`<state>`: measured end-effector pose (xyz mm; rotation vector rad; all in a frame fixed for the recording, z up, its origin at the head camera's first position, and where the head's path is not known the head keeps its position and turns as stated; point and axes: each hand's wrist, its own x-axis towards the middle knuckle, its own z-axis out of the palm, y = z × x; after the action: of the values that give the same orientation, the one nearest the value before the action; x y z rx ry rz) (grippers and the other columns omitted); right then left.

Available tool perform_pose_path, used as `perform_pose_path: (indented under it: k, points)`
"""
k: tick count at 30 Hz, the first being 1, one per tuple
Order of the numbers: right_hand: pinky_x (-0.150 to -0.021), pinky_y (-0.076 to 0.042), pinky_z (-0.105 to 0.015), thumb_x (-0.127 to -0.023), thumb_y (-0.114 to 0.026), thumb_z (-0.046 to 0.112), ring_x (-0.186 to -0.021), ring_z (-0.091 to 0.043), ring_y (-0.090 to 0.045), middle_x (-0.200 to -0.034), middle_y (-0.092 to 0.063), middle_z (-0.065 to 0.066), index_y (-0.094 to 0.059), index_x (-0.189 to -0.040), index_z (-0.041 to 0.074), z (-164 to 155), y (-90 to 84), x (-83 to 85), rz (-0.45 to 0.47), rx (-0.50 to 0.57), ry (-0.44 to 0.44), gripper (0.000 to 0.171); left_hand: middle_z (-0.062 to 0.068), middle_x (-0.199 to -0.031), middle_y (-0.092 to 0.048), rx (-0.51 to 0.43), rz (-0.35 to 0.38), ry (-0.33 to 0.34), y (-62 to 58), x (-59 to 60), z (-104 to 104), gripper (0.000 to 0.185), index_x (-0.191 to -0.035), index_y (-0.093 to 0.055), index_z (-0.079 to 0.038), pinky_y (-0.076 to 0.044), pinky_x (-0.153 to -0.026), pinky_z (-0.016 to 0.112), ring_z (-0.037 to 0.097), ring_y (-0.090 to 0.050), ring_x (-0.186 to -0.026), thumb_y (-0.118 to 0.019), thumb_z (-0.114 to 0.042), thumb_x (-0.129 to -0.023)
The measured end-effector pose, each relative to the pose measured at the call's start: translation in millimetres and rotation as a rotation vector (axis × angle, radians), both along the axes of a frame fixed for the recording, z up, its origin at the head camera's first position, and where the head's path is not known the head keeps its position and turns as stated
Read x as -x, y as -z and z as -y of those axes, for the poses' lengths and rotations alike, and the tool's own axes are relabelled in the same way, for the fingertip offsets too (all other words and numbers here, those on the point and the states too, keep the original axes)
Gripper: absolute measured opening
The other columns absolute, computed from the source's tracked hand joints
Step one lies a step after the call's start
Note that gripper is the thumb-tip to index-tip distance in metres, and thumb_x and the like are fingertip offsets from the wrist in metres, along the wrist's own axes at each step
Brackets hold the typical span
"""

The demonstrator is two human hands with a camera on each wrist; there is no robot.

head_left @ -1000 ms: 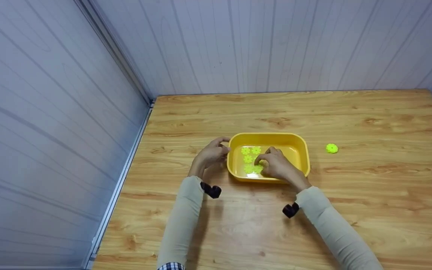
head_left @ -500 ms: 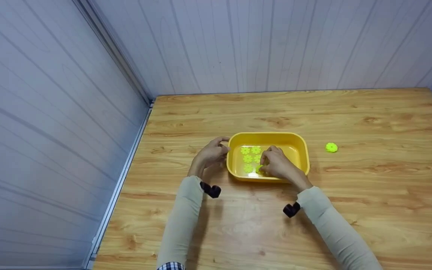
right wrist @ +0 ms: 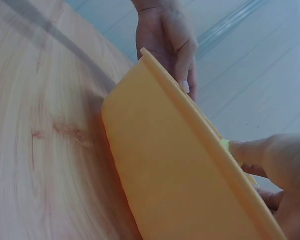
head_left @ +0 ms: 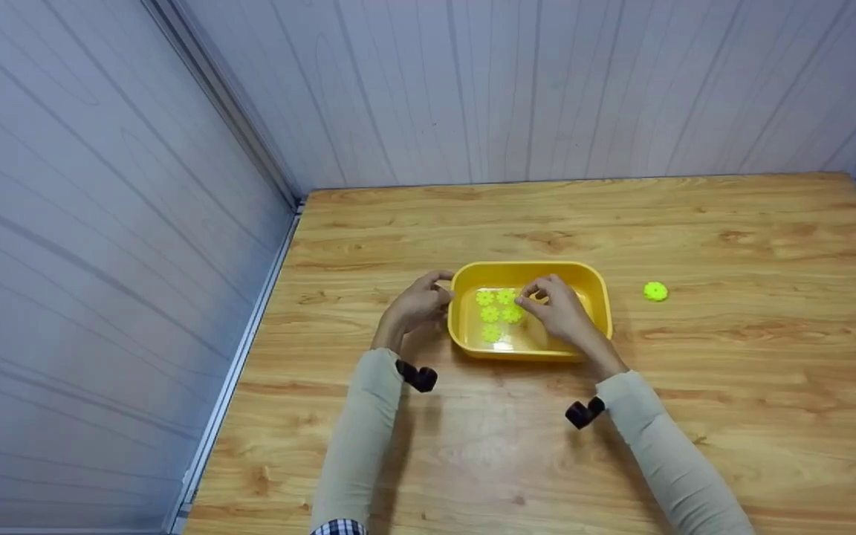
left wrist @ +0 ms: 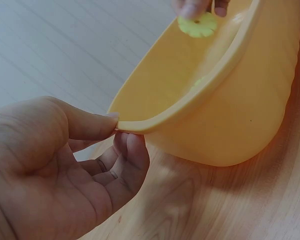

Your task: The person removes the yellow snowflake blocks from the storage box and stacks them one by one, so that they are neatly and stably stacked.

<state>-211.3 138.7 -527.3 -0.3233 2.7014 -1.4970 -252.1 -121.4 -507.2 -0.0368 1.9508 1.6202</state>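
The left rim of the yellow tray [head_left: 591,286] is pinched by the left hand [head_left: 417,305], thumb above and fingers curled beneath (clearest in the left wrist view). A green gear disc [left wrist: 198,25] is held over the tray's middle, clamped between the fingertips of the right hand [head_left: 562,308]. Four more discs [head_left: 493,313] lie inside, left of centre. Another disc [head_left: 655,291] is seen on the wooden table [head_left: 733,357], well right of the tray.

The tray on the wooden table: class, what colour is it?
Yellow; the tray shows best in the head view.
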Motion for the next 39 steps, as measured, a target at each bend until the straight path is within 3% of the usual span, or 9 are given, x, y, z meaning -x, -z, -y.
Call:
perform_pose_path:
  k: [7, 14, 23, 32, 39]
  points:
    - [-0.075, -0.042, -0.037, -0.09, -0.058, 0.03, -0.091, -0.024, -0.051, -0.099, -0.052, -0.008, -0.063, -0.095, 0.011, -4, -3.0, 0.8, 0.01, 0.098, 0.053, 0.021, 0.017, -0.108, -0.05, 0.042, 0.013, -0.003, 1.0, 1.6, 0, 0.038, -0.128, -0.046, -0.016, -0.045, -0.079, 0.044, 0.02, -0.052, -0.077, -0.047, -0.006, -0.092]
    - [-0.075, -0.041, -0.035, -0.09, -0.057, 0.035, -0.092, -0.022, -0.05, -0.102, -0.053, -0.009, -0.064, -0.099, 0.008, -10, -8.2, 0.9, 0.053, 0.21, 0.08, 0.03, 0.018, -0.107, -0.047, -0.019, -0.01, -0.007, 3.1, -0.5, -1, 0.038, -0.13, -0.044, -0.011, -0.043, -0.07, 0.037, 0.018, -0.05, -0.074, -0.047, -0.005, -0.092]
    - [-0.081, -0.04, -0.039, -0.091, -0.057, 0.031, -0.091, -0.022, -0.049, -0.102, -0.056, -0.01, -0.061, -0.108, 0.001, -21, -17.6, 3.5, 0.142, 0.355, 0.109, 0.035, 0.017, -0.103, -0.047, -0.024, -0.003, 0.0, 2.6, -0.3, 0, 0.039, -0.13, -0.043, -0.011, -0.039, -0.063, 0.04, 0.02, -0.05, -0.07, -0.048, -0.005, -0.092]
    - [-0.069, -0.039, -0.026, -0.091, -0.056, 0.036, -0.081, -0.016, -0.044, -0.1, -0.054, -0.017, -0.061, -0.106, 0.004, -33, -20.7, 5.8, 0.155, 0.373, 0.16, 0.035, 0.017, -0.104, -0.047, -0.012, -0.008, 0.015, 3.0, 0.3, 1, 0.038, -0.129, -0.044, -0.014, -0.039, -0.063, 0.04, 0.02, -0.049, -0.068, -0.046, -0.006, -0.092]
    - [-0.071, -0.041, -0.024, -0.09, -0.056, 0.037, -0.083, -0.017, -0.047, -0.094, -0.054, -0.006, -0.06, -0.107, 0.004, -42, -26.2, 6.1, 0.152, 0.391, 0.192, 0.037, 0.019, -0.106, -0.047, -0.023, -0.003, 0.01, 3.2, 1.0, 1, 0.039, -0.131, -0.043, -0.013, -0.041, -0.066, 0.041, 0.021, -0.05, -0.071, -0.047, -0.006, -0.093]
